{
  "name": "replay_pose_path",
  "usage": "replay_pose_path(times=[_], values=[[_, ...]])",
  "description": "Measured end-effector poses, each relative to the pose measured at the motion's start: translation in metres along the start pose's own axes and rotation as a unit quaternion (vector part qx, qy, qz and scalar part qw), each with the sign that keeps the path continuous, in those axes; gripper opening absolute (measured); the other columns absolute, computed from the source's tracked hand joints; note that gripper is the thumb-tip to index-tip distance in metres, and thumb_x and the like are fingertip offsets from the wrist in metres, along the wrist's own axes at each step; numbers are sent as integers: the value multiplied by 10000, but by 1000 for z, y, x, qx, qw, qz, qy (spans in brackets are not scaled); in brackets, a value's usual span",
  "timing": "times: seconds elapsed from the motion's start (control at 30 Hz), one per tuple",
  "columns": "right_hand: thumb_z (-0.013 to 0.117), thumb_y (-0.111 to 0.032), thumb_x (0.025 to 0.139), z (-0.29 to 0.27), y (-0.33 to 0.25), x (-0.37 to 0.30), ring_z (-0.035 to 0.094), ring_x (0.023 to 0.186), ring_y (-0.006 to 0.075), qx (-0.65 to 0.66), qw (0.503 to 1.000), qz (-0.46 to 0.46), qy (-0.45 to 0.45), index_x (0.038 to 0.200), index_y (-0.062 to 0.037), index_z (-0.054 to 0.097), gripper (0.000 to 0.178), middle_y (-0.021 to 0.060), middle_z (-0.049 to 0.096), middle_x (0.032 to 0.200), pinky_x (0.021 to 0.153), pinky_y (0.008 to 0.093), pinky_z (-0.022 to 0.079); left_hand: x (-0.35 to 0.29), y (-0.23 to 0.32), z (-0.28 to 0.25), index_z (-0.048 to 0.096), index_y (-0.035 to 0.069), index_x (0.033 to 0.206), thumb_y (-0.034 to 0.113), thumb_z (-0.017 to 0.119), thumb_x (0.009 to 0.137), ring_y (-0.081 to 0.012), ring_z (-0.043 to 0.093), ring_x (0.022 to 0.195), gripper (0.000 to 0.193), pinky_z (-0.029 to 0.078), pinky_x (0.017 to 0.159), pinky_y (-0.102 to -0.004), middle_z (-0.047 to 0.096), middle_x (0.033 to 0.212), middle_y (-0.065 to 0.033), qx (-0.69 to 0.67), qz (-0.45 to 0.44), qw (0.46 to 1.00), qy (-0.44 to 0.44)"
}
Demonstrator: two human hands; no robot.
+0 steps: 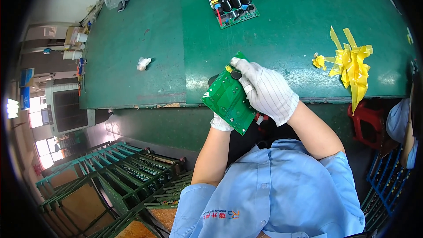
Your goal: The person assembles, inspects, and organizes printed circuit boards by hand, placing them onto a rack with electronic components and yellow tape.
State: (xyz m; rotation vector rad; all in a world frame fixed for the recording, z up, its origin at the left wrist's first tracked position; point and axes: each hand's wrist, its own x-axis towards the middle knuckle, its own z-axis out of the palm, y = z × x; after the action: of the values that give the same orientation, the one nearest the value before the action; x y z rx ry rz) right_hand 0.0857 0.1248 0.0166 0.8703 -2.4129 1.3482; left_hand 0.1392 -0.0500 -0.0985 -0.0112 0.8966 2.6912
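A green circuit board [231, 99] is held tilted over the table's front edge, its solder side facing up. My left hand [221, 123], in a white glove, grips it from beneath; the board hides most of its fingers. My right hand [269, 90], in a white striped glove, is closed with its fingers bent at the far right edge of the board. Close to those fingertips, a small yellow bit of tape [228, 68] shows on the board's corner. Dark parts stick out past the board's edges.
On the green table [167, 31] a second circuit board [238, 9] with black capacitors lies farther back. Crumpled yellow tape [354, 68] lies at right, a white wad [143, 63] at left. A green rack [128, 174] stands lower left, a red stool [369, 123] at right.
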Motion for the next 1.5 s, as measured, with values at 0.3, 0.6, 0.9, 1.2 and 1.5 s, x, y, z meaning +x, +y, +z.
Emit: replay_pose_path(times=[0.3,0.6,0.9,1.2,1.5], values=[[536,-88,852,3,-5,-4,653,762,307,-37,999,26,-24,1302,-88,565,451,146,659,968,616,403,553,-4,-1,1,271,137,1539,400,364,1050,-239,416,1374,563,405,1110,-413,382,1523,-76,-49,-6,997,54],[488,0,934,4,21,-2,657,986,330,97,992,-15,74,1273,-21,575,351,163,662,1174,856,401,544,3,-1,16,354,112,1496,364,447,1035,-245,503,1286,533,464,1054,-419,462,1458,-89,-38,-23,996,73],[545,-70,923,-97,47,-45,648,794,347,-234,953,176,75,1260,-108,607,345,169,656,921,681,433,532,0,2,10,458,87,1427,389,459,1018,-299,553,1237,508,484,1028,-480,537,1390,-133,-74,-57,995,43],[461,-92,943,-141,83,-74,659,877,402,-233,937,232,-118,1308,-30,568,385,262,671,1016,780,467,527,-3,13,42,477,108,1418,421,434,1020,-309,555,1234,508,486,1022,-491,543,1385,-123,-103,-32,993,38],[578,-96,889,-131,81,-116,650,746,390,-172,967,168,80,1409,44,419,561,238,667,894,659,456,526,18,53,109,523,127,1368,455,437,1009,-315,594,1179,495,511,974,-533,582,1333,-109,61,-2,985,164]])
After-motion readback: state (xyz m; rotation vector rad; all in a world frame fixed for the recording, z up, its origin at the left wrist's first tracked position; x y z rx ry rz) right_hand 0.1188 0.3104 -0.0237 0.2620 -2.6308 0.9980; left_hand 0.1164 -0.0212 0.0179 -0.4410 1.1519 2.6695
